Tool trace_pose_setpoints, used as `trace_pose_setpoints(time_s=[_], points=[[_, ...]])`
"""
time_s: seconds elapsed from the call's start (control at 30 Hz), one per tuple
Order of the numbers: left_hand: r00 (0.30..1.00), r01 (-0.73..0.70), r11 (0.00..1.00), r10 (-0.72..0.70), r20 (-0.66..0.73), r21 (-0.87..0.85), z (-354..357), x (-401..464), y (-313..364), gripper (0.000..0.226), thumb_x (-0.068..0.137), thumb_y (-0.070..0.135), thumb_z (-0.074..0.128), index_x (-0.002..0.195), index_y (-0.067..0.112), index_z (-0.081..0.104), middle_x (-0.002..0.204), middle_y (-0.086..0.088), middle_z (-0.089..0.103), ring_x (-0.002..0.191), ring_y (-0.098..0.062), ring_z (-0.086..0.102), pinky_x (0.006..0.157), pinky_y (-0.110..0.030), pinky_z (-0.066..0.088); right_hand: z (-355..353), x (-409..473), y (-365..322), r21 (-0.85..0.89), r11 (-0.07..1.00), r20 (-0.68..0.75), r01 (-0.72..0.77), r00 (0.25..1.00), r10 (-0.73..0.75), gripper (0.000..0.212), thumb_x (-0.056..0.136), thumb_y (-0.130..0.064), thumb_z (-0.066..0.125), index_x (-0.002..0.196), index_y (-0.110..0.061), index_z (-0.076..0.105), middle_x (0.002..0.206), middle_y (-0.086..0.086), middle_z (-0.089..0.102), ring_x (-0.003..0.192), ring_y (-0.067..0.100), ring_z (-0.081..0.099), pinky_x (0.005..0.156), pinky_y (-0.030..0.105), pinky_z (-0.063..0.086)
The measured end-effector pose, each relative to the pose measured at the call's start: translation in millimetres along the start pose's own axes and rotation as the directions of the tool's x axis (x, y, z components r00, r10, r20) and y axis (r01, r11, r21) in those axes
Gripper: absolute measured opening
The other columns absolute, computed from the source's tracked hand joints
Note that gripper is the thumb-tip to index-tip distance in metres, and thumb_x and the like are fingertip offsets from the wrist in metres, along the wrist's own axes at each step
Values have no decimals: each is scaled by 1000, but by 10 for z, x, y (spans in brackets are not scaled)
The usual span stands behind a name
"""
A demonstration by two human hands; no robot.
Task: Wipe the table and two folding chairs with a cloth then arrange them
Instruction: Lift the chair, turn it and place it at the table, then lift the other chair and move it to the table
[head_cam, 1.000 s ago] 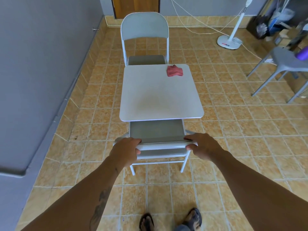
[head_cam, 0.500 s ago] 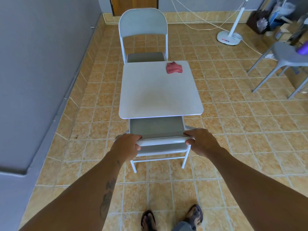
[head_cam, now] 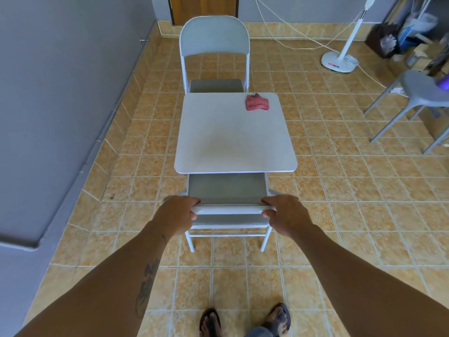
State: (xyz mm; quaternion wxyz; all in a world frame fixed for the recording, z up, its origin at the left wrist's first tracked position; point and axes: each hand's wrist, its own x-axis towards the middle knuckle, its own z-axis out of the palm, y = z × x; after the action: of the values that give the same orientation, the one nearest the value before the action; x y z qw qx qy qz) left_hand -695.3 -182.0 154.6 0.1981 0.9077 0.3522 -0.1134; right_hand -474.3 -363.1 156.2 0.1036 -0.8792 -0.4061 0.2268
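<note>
Orange tiles cover the floor [head_cam: 340, 215], and a grey wall [head_cam: 60, 93] runs down the left side. A small square table [head_cam: 230, 142] stands in the middle of the floor. A red cloth [head_cam: 257, 103] lies bunched up on its far right corner, and no hand is touching it.

One folding chair, the far chair [head_cam: 215, 45], stands at the far side of the table, facing this way, with its seat partly under the table edge. The near chair [head_cam: 228, 210] is at the near side, with its seat tucked partly under the table too.

The left hand [head_cam: 178, 214] holds the left end of the near chair's top rail. The right hand [head_cam: 286, 214] holds the right end. The fingers of both hands are curled over the far side of the rail and pressed together, with the thumbs on the near side.

I think the wiping is done, since the cloth has been put down. This looks like the arranging step: the near chair is being set in its place at the table. Next, the chair may need a small push or a nudge so it sits straight and in line with the table and the far chair. Then both hands can let go.

Off to the right are a white fan stand [head_cam: 340, 62] and a grey stool [head_cam: 413, 98], well away from the table.
</note>
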Motion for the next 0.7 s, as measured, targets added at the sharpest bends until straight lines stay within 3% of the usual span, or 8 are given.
trace_pose_setpoints(time_s=[0.23,0.3,0.4,0.47,0.53,0.7], points=[[999,33,998,-32,13,-51,5,-11,7,33,93,17,56,125,21,61,113,-4,65,87,-18,54,72,-29,47,-34,18,2,-5,1000,88,9,996,-9,43,92,-32,62,135,-32,58,133,2,62,119,25,58,92,35,47],[998,59,995,-58,14,-85,-1,-34,55,37,93,22,57,129,20,59,120,-4,64,95,-19,57,77,-28,46,-87,-17,6,50,999,131,-6,991,-1,47,93,-33,62,138,-27,55,139,2,58,122,25,56,94,34,45],[994,93,955,-106,-31,-283,-103,-26,240,42,95,27,53,135,19,57,131,-1,62,117,-21,58,90,-27,47,-250,-71,48,100,994,139,-32,990,18,55,90,-36,63,142,-25,50,148,2,50,131,24,50,106,36,41],[985,87,911,-140,-104,-403,-220,50,429,36,94,23,52,127,19,64,127,-1,66,111,-19,62,94,-26,48,-431,-74,94,102,994,117,-24,993,12,58,89,-35,64,144,-25,48,150,3,47,134,23,48,110,35,38],[973,53,882,-152,-175,-468,-340,200,655,32,93,18,49,118,20,69,120,-1,69,97,-18,65,87,-24,49,-665,-35,171,111,994,99,-18,995,7,57,90,-32,63,144,-24,47,149,3,48,134,23,47,109,34,37],[957,-21,835,-143,-252,-550,-729,832,1426,28,95,17,52,114,25,71,114,3,69,88,-17,66,84,-36,59,-1344,360,692,161,987,2,5,1000,-5,53,94,-32,60,145,-26,46,153,-1,43,136,20,43,112,35,34]])
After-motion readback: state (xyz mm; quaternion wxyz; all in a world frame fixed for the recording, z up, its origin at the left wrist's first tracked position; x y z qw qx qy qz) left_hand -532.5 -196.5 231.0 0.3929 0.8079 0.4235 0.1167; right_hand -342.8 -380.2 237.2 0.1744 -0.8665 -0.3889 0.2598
